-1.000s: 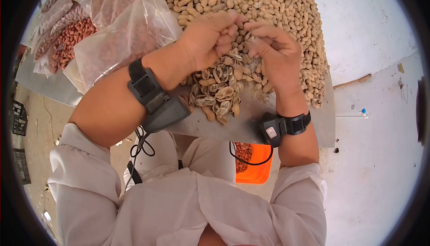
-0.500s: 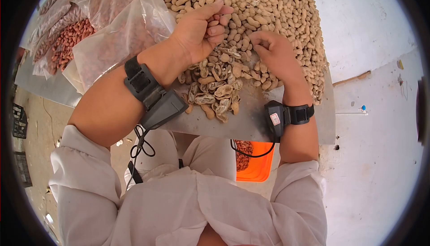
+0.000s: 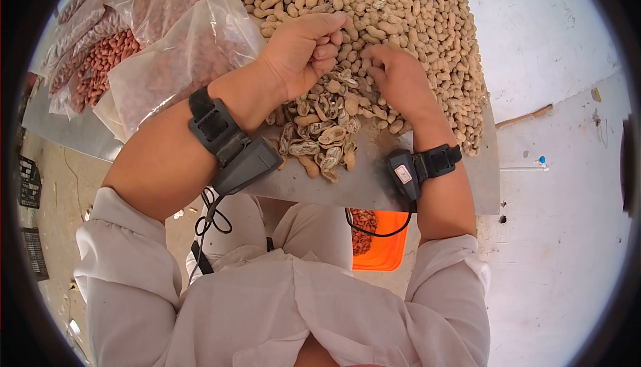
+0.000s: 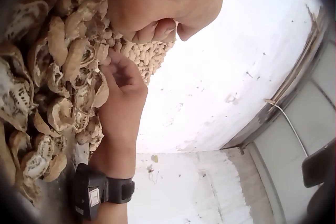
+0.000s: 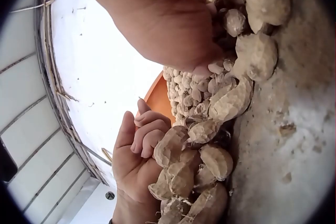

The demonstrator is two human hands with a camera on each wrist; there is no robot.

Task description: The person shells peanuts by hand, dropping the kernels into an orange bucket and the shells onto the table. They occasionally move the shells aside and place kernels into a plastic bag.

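My left hand (image 3: 297,56) is over the near edge of the heap of unshelled peanuts (image 3: 414,26), its fingers curled toward the palm and the thumb lying along the top. In the right wrist view that same left hand (image 5: 142,155) shows its folded fingers; whatever may lie inside them is hidden. My right hand (image 3: 400,83) is at the heap's edge, a short gap from the left. Its thumb and forefinger pinch a peanut (image 4: 106,60), seen in the left wrist view. Split, empty peanut shells (image 3: 327,133) lie piled on the metal tabletop (image 3: 314,190) between the wrists.
Clear plastic bags (image 3: 193,53) of red peanut kernels (image 3: 107,60) lie on the left of the table. Below the table's front edge, an orange container (image 3: 387,250) holds more reddish kernels. Black crates (image 3: 33,253) stand on the floor at far left. A white surface (image 3: 554,220) lies to the right.
The hands were together over the heap a second ago, then parted, the right dropping to the peanuts. Since then the right has moved slightly left and the left slightly down, bringing them closer.
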